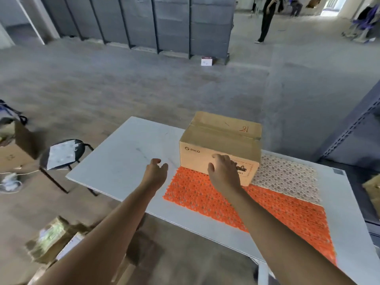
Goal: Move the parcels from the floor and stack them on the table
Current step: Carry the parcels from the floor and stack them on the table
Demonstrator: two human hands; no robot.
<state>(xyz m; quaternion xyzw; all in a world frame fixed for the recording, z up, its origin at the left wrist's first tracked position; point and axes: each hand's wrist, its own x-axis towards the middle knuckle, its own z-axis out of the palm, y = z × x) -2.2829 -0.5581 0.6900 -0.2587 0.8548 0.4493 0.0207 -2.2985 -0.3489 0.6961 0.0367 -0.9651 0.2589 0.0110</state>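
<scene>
**A:** While the right hand [223, 171] lies against the cardboard box [222, 130], what are its fingers doing?

**B:** They are spread and fairly straight, laid flat on the box's near face over a printed label. They clasp nothing.

**A:** And the left hand [156, 171]?

**B:** It hovers over the bare top of the white table [123, 157], just left of the right hand and clear of the box. Its fingers curl loosely, the thumb stands apart, and it holds nothing.

**A:** Where does the box sit?

**B:** Right beyond the right fingertips, upright on the table with its flaps closed and "21" written in red on top. Its near edge rests on the orange mat [277, 212] that runs under the right wrist and forearm. A white mat [287, 175] lies to the right of that hand.

**A:** Any other parcels?

**B:** Several parcels on the floor [49, 239], blurred, below and left of the left forearm. A stool [65, 153] with a sheet on it stands farther left of the left hand.
</scene>
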